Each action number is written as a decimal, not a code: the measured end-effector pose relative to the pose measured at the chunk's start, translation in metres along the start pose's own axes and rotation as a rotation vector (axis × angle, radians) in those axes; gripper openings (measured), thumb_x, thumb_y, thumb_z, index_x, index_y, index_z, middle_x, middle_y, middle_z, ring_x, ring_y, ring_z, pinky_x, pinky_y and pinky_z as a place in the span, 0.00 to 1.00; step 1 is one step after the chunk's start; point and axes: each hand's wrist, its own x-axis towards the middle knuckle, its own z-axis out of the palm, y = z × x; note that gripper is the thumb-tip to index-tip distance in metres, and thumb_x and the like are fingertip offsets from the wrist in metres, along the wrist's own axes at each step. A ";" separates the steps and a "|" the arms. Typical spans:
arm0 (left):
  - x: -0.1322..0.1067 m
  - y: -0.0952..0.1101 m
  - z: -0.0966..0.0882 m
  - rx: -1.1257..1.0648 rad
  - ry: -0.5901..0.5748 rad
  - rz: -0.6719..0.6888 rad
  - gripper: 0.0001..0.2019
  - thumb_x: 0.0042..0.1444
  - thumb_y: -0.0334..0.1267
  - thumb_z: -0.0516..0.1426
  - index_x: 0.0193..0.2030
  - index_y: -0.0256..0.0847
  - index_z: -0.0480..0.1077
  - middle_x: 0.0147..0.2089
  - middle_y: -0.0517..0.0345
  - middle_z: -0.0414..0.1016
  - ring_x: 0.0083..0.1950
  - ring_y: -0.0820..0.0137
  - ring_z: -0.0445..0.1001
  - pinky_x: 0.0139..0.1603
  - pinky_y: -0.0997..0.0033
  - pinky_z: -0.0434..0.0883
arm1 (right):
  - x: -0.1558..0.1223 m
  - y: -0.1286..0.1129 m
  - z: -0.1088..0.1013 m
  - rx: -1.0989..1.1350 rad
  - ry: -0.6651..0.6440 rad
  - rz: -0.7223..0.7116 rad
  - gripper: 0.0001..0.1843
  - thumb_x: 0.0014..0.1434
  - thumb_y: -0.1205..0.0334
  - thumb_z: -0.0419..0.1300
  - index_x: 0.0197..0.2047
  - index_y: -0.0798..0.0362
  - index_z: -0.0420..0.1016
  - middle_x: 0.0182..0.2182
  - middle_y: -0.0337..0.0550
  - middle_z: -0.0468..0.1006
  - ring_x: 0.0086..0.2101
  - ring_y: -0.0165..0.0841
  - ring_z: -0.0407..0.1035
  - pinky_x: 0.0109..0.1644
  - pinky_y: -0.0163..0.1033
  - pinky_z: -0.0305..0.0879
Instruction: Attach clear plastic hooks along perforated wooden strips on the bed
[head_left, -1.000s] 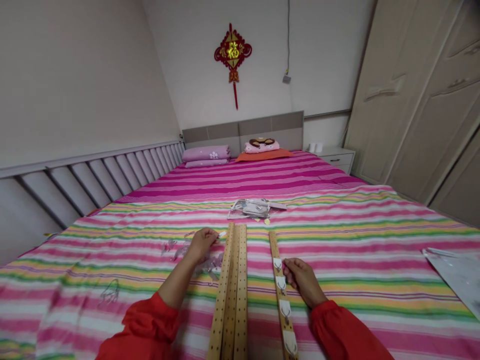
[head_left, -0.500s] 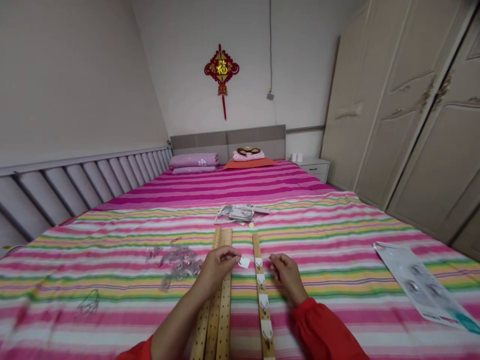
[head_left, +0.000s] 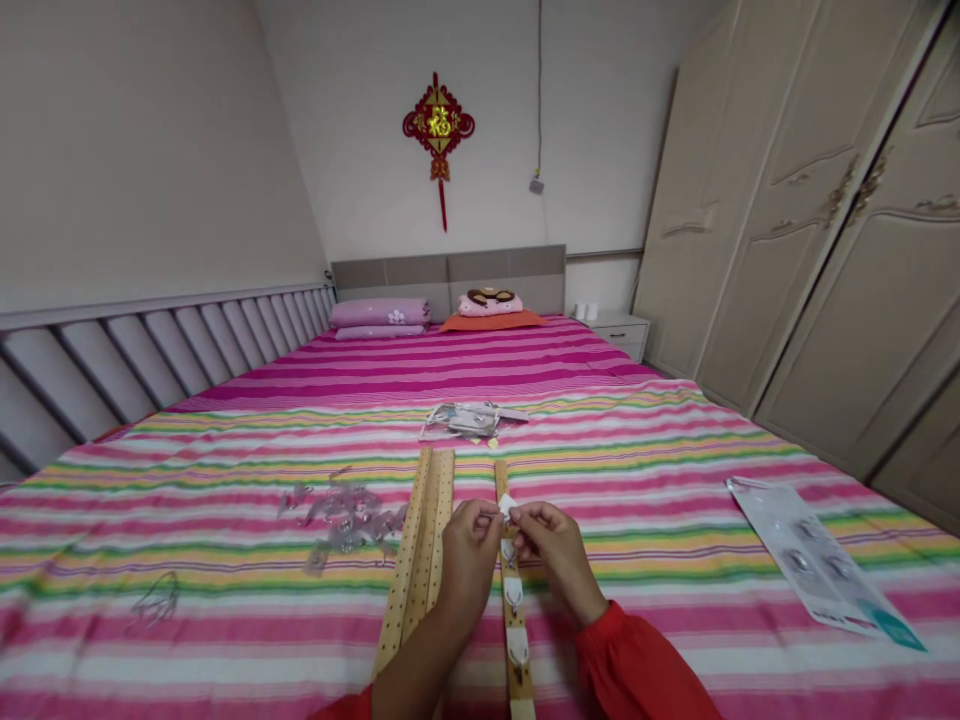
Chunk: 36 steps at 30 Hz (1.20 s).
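A small white adhesive hook is pinched between the fingertips of my left hand and my right hand. It is over the far part of a narrow wooden strip, and I cannot tell whether it touches the wood. Nearer to me, several white square hooks with metal prongs sit in a row along that strip. Left of it, under my left forearm, lie wooden strips with rows of holes. My fingers partly cover the held hook.
Clear plastic pieces with hooks are scattered at the left, near a thin wire-like bundle. Farther back lies a pile of packaging. A blister pack rests at the right on the striped bedspread.
My left hand has moved right with the white hook, over the narrow strip. My right hand has come left and now grips the hook too. The view has shifted slightly.
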 end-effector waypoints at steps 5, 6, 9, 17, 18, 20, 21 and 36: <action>0.010 -0.004 0.003 -0.084 -0.133 -0.069 0.11 0.50 0.45 0.57 0.33 0.38 0.72 0.33 0.54 0.76 0.34 0.68 0.75 0.36 0.71 0.72 | 0.014 0.000 -0.005 0.071 0.030 -0.004 0.18 0.36 0.51 0.72 0.23 0.55 0.74 0.15 0.38 0.75 0.17 0.27 0.67 0.21 0.31 0.63; 0.015 -0.004 0.002 -0.105 -0.149 -0.100 0.13 0.50 0.46 0.57 0.34 0.38 0.72 0.33 0.54 0.76 0.34 0.68 0.75 0.36 0.71 0.72 | 0.018 0.000 -0.006 0.075 0.034 0.004 0.17 0.36 0.52 0.72 0.24 0.55 0.74 0.16 0.39 0.76 0.17 0.28 0.68 0.22 0.32 0.65; 0.037 -0.008 0.002 -0.134 -0.126 -0.168 0.13 0.47 0.46 0.59 0.33 0.37 0.73 0.32 0.55 0.77 0.33 0.69 0.75 0.36 0.71 0.70 | 0.031 0.001 -0.011 0.067 0.018 0.038 0.16 0.38 0.54 0.71 0.25 0.56 0.75 0.16 0.39 0.77 0.18 0.28 0.69 0.23 0.32 0.67; 0.082 -0.037 0.015 -0.284 -0.198 -0.374 0.11 0.37 0.36 0.65 0.27 0.36 0.70 0.21 0.62 0.72 0.24 0.74 0.71 0.32 0.73 0.69 | 0.068 0.011 -0.013 0.050 -0.027 0.110 0.10 0.39 0.61 0.71 0.23 0.56 0.76 0.17 0.41 0.78 0.19 0.28 0.71 0.24 0.30 0.69; 0.085 -0.042 0.017 -0.282 -0.185 -0.391 0.10 0.37 0.35 0.65 0.26 0.36 0.70 0.20 0.62 0.72 0.24 0.75 0.71 0.31 0.74 0.69 | 0.072 0.013 -0.013 0.045 -0.025 0.115 0.09 0.39 0.62 0.71 0.23 0.56 0.76 0.17 0.41 0.78 0.19 0.28 0.71 0.24 0.30 0.69; 0.090 -0.051 0.021 -0.266 -0.159 -0.413 0.08 0.37 0.33 0.64 0.24 0.36 0.69 0.20 0.63 0.72 0.23 0.76 0.70 0.31 0.75 0.68 | 0.080 0.019 -0.013 0.034 -0.019 0.123 0.08 0.39 0.63 0.70 0.22 0.56 0.76 0.17 0.41 0.78 0.19 0.28 0.71 0.23 0.30 0.69; 0.093 -0.055 0.024 -0.255 -0.148 -0.420 0.07 0.37 0.32 0.64 0.23 0.36 0.69 0.19 0.63 0.71 0.23 0.76 0.70 0.30 0.76 0.68 | 0.084 0.023 -0.013 0.028 -0.016 0.127 0.08 0.38 0.63 0.70 0.22 0.56 0.76 0.17 0.41 0.78 0.18 0.28 0.70 0.23 0.30 0.69; 0.107 -0.094 0.046 -0.091 -0.102 -0.494 0.04 0.39 0.27 0.57 0.19 0.37 0.67 0.15 0.65 0.66 0.20 0.77 0.66 0.26 0.78 0.65 | 0.112 0.064 -0.019 -0.027 0.088 0.119 0.05 0.37 0.66 0.65 0.19 0.55 0.72 0.11 0.36 0.73 0.14 0.26 0.64 0.17 0.30 0.61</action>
